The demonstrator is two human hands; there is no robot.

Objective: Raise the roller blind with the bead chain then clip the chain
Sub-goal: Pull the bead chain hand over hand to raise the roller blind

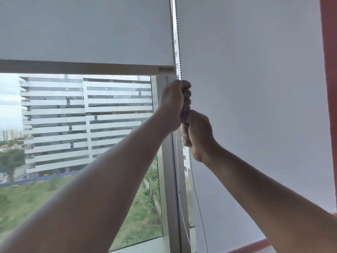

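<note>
Window bay seen from below, with two pale blinds side by side. The roller blind [85,31] on the left is partly raised, its bottom bar [78,67] level across the glass and an office block visible beneath; the neighbouring blind [255,88] on the right hangs low, down near the sill. Between them, against the window frame [168,179], the bead chain [179,52] runs nearly vertical, its long axis top to bottom, with the two sides of its loop trailing down to the near lower edge. Both fists are closed around one strand, stacked along it: the left hand [172,105] above, the right hand [197,132] directly below and touching it. The chain's free length therefore lies straight above the upper fist, so the next pull appears to call for a downward draw along that axis, hand over hand. No clip is visible.
</note>
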